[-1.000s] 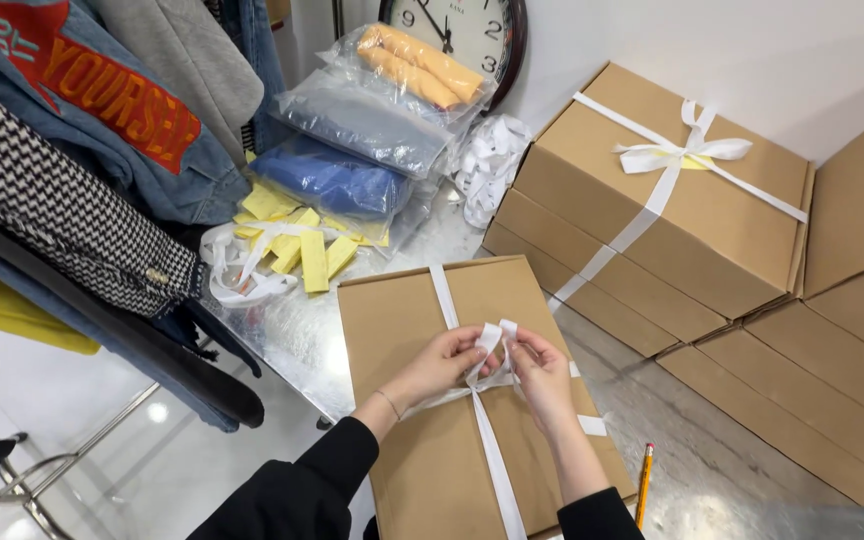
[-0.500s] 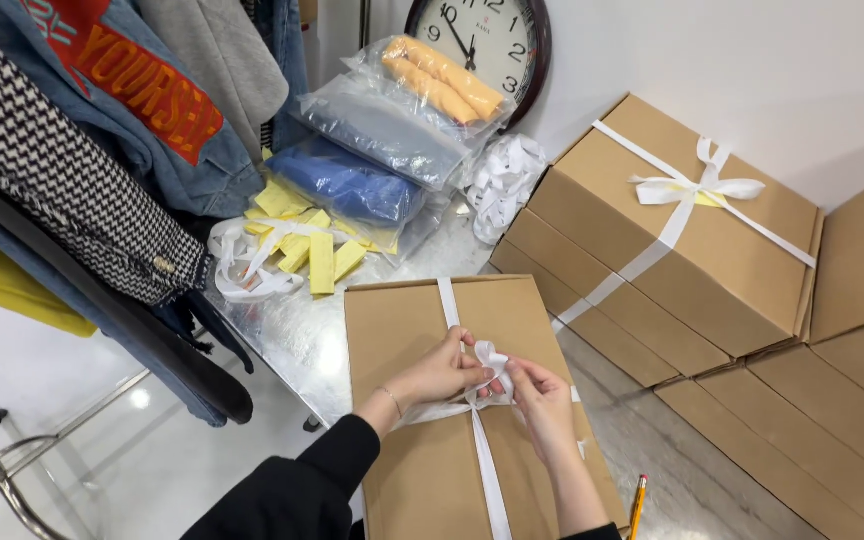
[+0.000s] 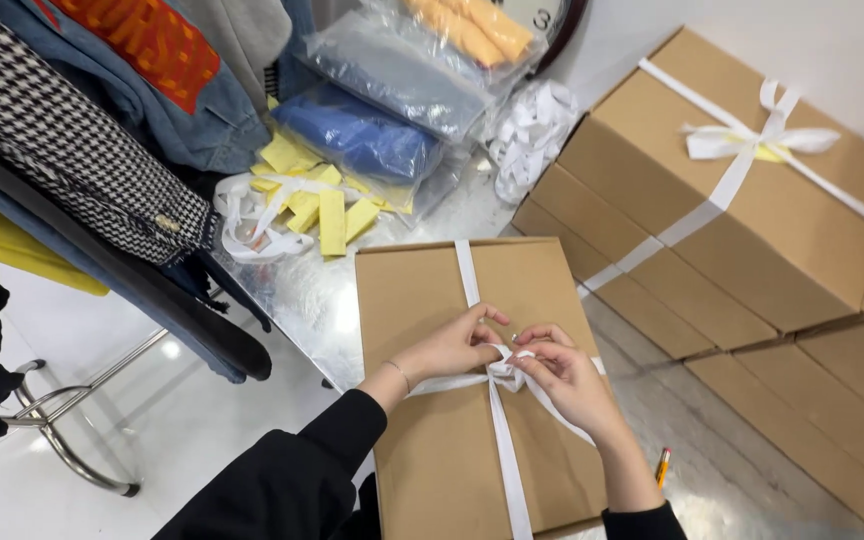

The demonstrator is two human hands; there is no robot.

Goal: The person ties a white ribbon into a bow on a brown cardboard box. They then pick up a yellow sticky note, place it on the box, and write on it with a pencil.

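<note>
Hands (image 3: 512, 365) pinch flat white ribbon (image 3: 505, 440) over matte cardboard box (image 3: 422, 300).

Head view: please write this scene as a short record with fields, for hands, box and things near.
left hand: pinches the white ribbon at the knot
right hand: pinches the same knot
box in hand: flat brown cardboard, ribbon crossed over its lid
tied box: upper right, bow finished, on a stack of boxes
loose ribbon pile: behind the box
pencil: right of the wrist
</note>
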